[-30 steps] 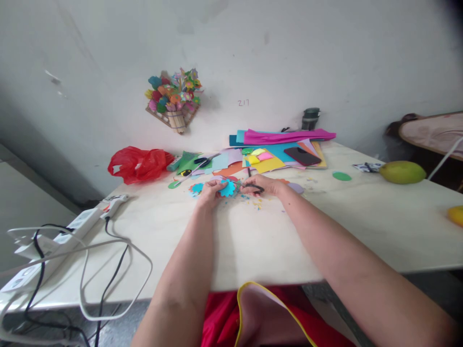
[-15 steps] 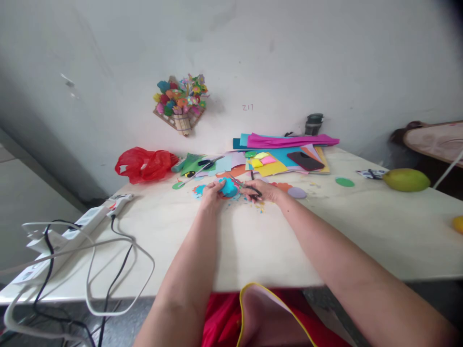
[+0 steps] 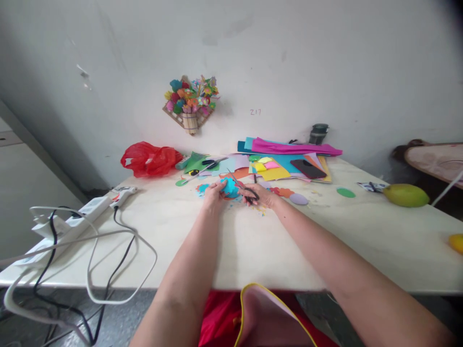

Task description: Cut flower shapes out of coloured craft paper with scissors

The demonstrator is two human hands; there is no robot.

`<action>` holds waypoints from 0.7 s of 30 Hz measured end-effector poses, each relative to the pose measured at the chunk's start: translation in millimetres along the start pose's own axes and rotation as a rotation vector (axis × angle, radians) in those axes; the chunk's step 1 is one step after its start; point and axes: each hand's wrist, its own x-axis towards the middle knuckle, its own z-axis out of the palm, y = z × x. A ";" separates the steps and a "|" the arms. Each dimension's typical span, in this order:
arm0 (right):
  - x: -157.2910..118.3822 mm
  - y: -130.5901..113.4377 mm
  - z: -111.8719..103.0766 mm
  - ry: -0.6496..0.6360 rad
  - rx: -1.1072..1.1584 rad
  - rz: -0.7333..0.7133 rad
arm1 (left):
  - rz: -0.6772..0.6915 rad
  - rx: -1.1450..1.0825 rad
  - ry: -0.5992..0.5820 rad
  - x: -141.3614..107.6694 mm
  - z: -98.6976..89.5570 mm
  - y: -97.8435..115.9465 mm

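Pinched in my left hand [image 3: 214, 192] is a blue paper piece with a scalloped edge [image 3: 230, 187]. My right hand [image 3: 261, 194] is closed around the dark handles of a pair of scissors [image 3: 251, 195], whose blades point up and left beside the blue paper. Whether the blades touch the paper I cannot tell. Under and around my hands lie small paper scraps [image 3: 263, 210], another blue cut-out [image 3: 203, 189], orange scalloped cut-outs [image 3: 285, 193] and a lilac paper oval [image 3: 298, 199].
Coloured sheets [image 3: 275, 179], a phone [image 3: 307, 168] and a second pair of scissors [image 3: 211, 164] lie behind my hands. A red plastic bag [image 3: 150, 160] sits at the back left. A power strip [image 3: 68, 233] with cables is at left, a green-yellow fruit [image 3: 405, 195] at right.
The camera view has tilted and shifted slightly. The scissors have turned a little in my right hand and come closer to the blue paper. My left hand keeps its hold.
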 end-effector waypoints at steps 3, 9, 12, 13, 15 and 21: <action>2.4 -1.3 0.7 -0.044 -0.022 0.013 | 0.019 -0.015 0.016 -1.2 0.4 0.1; 0.6 1.0 -0.4 -0.031 -0.003 0.014 | 0.044 -0.030 -0.009 -6.1 2.8 2.4; -2.2 5.2 -1.9 -0.007 0.041 0.016 | 0.033 -0.018 -0.010 -7.8 4.6 3.1; -3.2 6.1 -2.3 -0.002 0.040 0.019 | 0.033 -0.015 -0.003 -8.5 5.6 3.3; -5.1 6.9 -2.8 0.004 0.023 0.027 | 0.033 -0.009 -0.001 -10.6 8.1 4.0; -10.6 7.0 -4.1 0.008 0.002 0.053 | 0.045 -0.004 -0.018 -17.7 16.4 8.2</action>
